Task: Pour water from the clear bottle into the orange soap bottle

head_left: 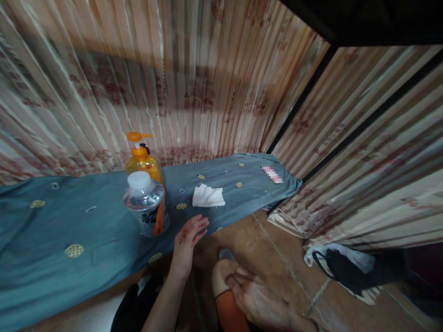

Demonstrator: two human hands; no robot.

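Note:
My left hand (192,234) reaches to the front edge of a cloth-covered bench. Its fingers are apart and hold nothing. Just beyond the fingertips lies a folded white tissue (208,196). To the left of this hand stands a clear plastic bottle (147,207) with a white cap, and behind it is an orange pump bottle (142,162). Below the bench edge, my right hand (251,293) has its fingers bent against a beige and orange thing (231,310). Part of that thing is covered by the hand, and its kind cannot be made out.
A blue-grey patterned cloth (104,207) covers the bench, with a blurred pink item (272,174) at its far right end. Pleated curtains (194,83) hang behind, beside a black frame (301,108). Dark and white fabric items (349,269) lie on the tiled floor.

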